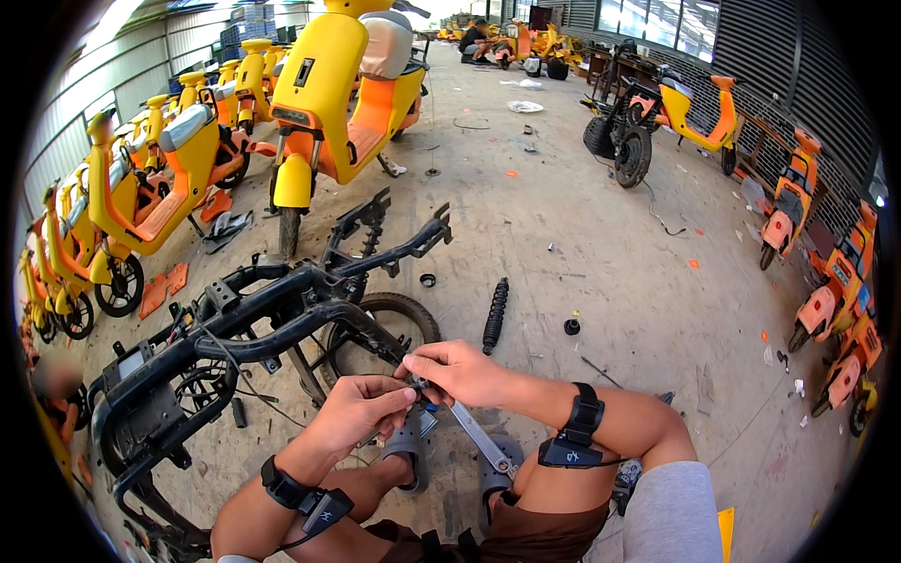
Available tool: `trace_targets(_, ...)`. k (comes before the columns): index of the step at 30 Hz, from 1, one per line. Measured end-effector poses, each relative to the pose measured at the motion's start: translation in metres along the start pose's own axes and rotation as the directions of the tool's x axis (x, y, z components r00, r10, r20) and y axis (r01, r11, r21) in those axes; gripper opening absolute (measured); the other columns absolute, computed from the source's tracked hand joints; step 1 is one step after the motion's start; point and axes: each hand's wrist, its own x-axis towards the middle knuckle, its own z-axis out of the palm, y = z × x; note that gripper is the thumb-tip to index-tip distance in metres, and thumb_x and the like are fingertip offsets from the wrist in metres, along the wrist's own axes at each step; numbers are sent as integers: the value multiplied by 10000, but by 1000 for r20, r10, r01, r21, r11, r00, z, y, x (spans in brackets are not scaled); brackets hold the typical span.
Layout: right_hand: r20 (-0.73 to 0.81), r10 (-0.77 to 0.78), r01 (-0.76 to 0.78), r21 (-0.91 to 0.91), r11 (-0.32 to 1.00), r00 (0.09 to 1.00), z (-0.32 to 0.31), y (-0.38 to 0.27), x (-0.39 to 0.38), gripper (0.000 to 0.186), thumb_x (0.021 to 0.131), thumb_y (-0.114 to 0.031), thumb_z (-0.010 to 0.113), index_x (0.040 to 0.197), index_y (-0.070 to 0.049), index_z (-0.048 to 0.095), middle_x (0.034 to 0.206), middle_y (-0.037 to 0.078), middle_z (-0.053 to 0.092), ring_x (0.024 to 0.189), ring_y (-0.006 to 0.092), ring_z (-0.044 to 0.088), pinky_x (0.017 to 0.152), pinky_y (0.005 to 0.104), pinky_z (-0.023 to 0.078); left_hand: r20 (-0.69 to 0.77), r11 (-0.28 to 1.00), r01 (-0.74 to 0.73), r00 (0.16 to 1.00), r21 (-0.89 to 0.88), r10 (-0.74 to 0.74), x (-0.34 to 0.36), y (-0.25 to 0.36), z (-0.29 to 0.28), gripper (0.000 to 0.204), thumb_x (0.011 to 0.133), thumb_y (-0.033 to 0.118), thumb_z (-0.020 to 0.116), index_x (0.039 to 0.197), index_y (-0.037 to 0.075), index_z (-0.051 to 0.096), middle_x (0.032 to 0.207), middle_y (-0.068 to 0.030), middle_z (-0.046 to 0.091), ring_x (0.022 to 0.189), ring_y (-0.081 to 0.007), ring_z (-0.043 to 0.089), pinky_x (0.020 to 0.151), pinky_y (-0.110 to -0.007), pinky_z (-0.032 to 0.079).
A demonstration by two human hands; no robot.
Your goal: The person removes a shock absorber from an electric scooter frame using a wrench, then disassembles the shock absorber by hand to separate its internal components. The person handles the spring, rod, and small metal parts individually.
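My left hand (361,408) and my right hand (462,375) meet above my feet, beside a bare black scooter frame (253,328) lying on the floor. Fingertips of both are closed together around a small dark metal piece (419,382), mostly covered, so its kind is unclear. A long silver wrench (481,439) slants down from under my right palm, its ring end near my knee; the curled right fingers seem to hold it. Behind my hands, the frame's wheel (413,319) shows partly. A black coil shock absorber (496,314) lies on the concrete just beyond.
A yellow and orange scooter (324,103) stands ahead, with rows of others (160,188) at left. More scooters (835,291) line the right wall. A small black round part (572,325) and a black ring (428,280) lie nearby. Far off, a person (476,42) crouches.
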Motion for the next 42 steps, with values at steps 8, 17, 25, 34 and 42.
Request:
trace_targets(8,-19,-78,78,-14,997,997,-2,5,-1,412,987,-376,512,1037,11,643,646,41,579,478,79,489,459,246,391,-5,1000,0,1000,-17,0,1,1,2,193,916,129,660,980,-53,670,653,-55,612,502,-118,545,460,-239,421)
trace_targets(17,-27,5,-3,47,999,1000,-2,1,0,359,974,-316,523,1060,13,639,665,36,582,493,76,498,460,241,390,-11,999,-6,1000,-32,6,0,0,0,189,916,138,661,965,-44,675,647,-53,613,505,-120,551,466,-239,425)
trace_targets(25,12,120,-120,84,989,993,-1,-12,-3,301,956,-256,552,1059,11,645,667,23,586,485,77,495,448,234,383,-11,1000,-7,1000,-22,7,-2,0,-3,196,917,153,663,962,-38,673,649,-53,613,508,-119,551,469,-241,430)
trace_targets(34,-21,55,-54,55,997,998,-3,-5,-3,332,973,-299,540,1049,5,650,653,26,580,471,78,483,444,242,374,-3,999,2,1000,-35,-2,-2,3,-1,205,927,159,653,960,-43,670,646,-56,614,503,-118,547,468,-242,429)
trace_targets(42,18,-55,55,-1,998,998,1,-4,-4,296,984,-245,512,1113,-3,623,696,17,566,523,68,484,470,235,386,17,1000,-7,1000,-12,7,-1,1,-2,230,942,174,632,973,-47,686,641,-50,612,504,-103,528,464,-239,416)
